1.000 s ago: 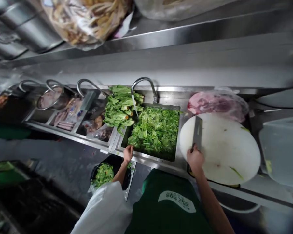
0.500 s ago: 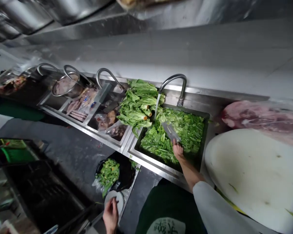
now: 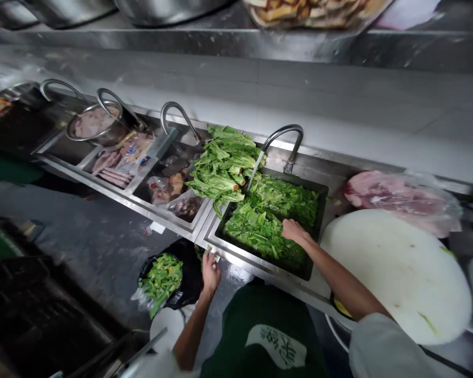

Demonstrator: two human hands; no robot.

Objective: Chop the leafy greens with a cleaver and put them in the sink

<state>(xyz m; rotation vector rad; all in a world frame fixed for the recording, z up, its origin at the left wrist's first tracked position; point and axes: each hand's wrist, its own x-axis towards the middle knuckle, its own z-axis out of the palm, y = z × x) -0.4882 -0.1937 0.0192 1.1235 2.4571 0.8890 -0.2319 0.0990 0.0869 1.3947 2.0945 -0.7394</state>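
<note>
My right hand [image 3: 295, 230] reaches into the steel sink [image 3: 260, 262] and lies on the chopped green leaves [image 3: 260, 226]. Its fingers curl down into the leaves, and what they hold is hidden. No knife shows. My left hand [image 3: 211, 270] is at the sink's front left corner, with its fingers bent over the rim. Water runs from the curved tap [image 3: 284, 137] onto the leaves. A heap of whole leafy greens [image 3: 224, 168] lies on the divider left of the sink.
A round white chopping board [image 3: 394, 273] lies right of the sink, with a bag of raw meat [image 3: 398, 197] behind it. A black bag of green scraps [image 3: 161, 278] sits on the floor. Sinks on the left hold packaged meat [image 3: 120, 163] and a steel bowl [image 3: 92, 126].
My right hand took the cleaver from the board over the sink and now rests on the leaves with the blade out of sight. My left hand dropped low, then came back to the sink rim.
</note>
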